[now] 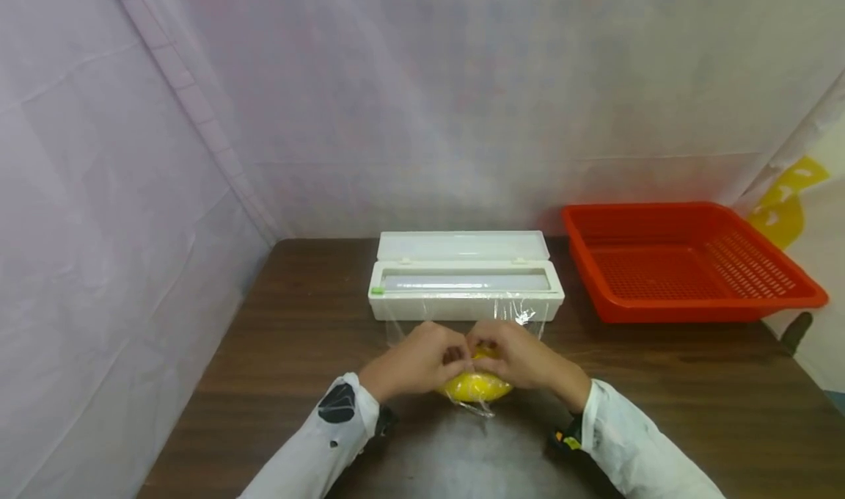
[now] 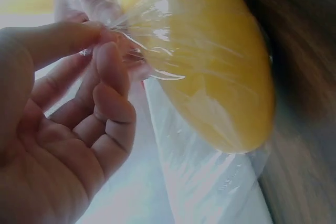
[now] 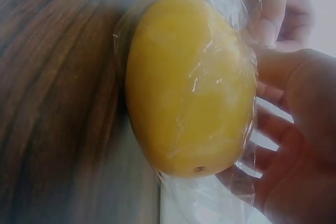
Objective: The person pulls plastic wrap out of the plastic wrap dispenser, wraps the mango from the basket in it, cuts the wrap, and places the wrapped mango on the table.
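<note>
A yellow oval fruit, its exact kind unclear, lies at the table's front middle, wrapped in clear cling film. My left hand pinches gathered film between thumb and index finger at the fruit's side, as the left wrist view shows; its other fingers are curled. From the opposite side my right hand grips the film close to the left fingertips, with its fingers partly hidden behind the fruit. Behind both hands stands a white cling film dispenser, lid raised, a film sheet stretching from it toward the fruit.
A red plastic basket with perforated sides stands at the back right of the dark wooden table. White cloth walls close off the back and left. Something yellow hangs at the right wall.
</note>
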The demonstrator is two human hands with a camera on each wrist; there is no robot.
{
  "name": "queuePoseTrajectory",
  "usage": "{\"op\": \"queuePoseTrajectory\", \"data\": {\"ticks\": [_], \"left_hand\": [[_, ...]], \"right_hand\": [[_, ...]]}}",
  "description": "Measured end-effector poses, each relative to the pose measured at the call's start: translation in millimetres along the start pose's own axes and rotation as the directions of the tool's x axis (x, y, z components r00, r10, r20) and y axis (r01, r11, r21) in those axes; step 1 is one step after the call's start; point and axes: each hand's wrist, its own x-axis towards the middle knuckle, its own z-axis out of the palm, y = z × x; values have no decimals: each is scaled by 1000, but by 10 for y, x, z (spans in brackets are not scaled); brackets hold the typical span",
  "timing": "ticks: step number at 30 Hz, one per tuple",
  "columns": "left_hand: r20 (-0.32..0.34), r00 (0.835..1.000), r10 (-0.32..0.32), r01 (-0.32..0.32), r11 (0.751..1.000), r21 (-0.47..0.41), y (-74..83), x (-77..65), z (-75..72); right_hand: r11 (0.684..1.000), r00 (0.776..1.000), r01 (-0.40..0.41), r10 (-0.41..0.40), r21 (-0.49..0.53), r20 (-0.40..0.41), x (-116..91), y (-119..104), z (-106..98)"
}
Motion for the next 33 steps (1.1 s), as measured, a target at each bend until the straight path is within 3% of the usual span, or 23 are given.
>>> {"op": "queuePoseTrajectory", "data": {"ticks": [11,18,26,33], "left_hand": [[-38,994,-99,91,980,-174,-151,-8,47],[-56,986,-155,142,972,-186,-195,2,83],[22,996,-81,84,975,-207,-199,-71,23],[84,992,-99,115,967,-228,-169,-116,-23]], "right_hand": [[998,1000,-6,7,59,-16,-6,43,28],[997,1000,-9,10,71,-19,-12,50,27],[997,1000,-31,31,64,-4,-7,54,38],[999,1000,-8,9,43,-17,-8,58,38]]}}
